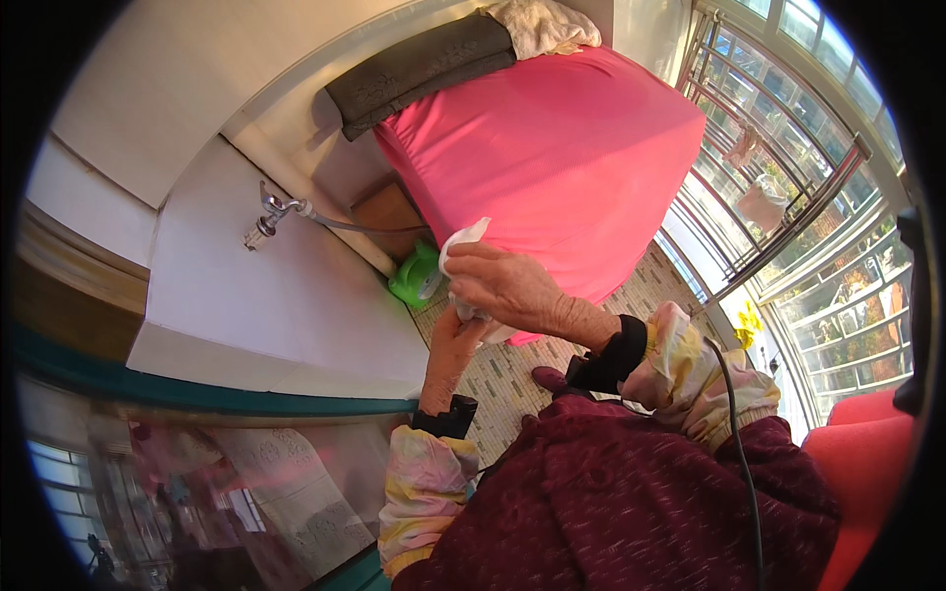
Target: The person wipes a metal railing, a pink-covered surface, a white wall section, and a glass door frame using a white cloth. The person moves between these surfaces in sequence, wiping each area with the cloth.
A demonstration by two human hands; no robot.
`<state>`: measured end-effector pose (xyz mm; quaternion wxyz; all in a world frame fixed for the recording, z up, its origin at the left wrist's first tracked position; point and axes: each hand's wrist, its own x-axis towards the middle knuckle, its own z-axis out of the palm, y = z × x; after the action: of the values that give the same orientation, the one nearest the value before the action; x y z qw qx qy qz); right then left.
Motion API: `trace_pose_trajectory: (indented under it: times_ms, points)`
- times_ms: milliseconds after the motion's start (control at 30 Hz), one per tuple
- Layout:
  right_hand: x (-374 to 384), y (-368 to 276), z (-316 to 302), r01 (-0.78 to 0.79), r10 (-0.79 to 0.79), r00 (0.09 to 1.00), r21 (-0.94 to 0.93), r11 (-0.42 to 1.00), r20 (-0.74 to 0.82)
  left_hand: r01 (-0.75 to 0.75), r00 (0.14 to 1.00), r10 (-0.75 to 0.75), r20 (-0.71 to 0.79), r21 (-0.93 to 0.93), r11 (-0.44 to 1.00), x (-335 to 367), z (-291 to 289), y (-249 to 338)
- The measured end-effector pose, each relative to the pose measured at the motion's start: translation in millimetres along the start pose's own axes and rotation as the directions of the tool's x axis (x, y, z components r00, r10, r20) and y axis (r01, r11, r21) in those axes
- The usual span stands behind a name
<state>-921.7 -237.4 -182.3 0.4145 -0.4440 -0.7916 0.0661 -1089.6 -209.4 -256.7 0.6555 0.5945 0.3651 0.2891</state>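
Both my hands are together in the middle of the view, in front of my body. A soft white piece of tissue or thin cloth (461,242) is between them; which of the two it is, I cannot tell. My right hand (507,288) pinches it from above, and one end sticks up past the fingers. Just below, my left hand (455,347) is closed around its crumpled lower part. The fingers partly hide the white piece. Close behind the hands, a green plastic container (418,276) stands low by the wall.
Beyond the hands is a large pink-covered piece (562,158), with a dark folded cushion (429,69) and a beige cloth (544,25) on top. A metal tap (279,207) with a hose is at the left. Drying rack (778,197) and windows are right; red seat (867,483) lower right.
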Motion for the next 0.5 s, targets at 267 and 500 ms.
trace_pose_trajectory:
  times_ms: [267, 500]
  points:
    - [-66.1, -54.6, -12.9, 0.286, -0.333, 0.906, 0.199, 0.937, 0.263, -0.255, 0.967, 0.186, -0.175, -0.691, 0.676, 2.7, 12.3, -26.9]
    - [-68.4, -23.8, -53.7, -0.36, 0.526, 0.845, 0.628, 0.691, -0.094, -0.251, 0.954, 0.298, 0.026, -0.474, 0.844, 12.8, 38.2, 23.9]
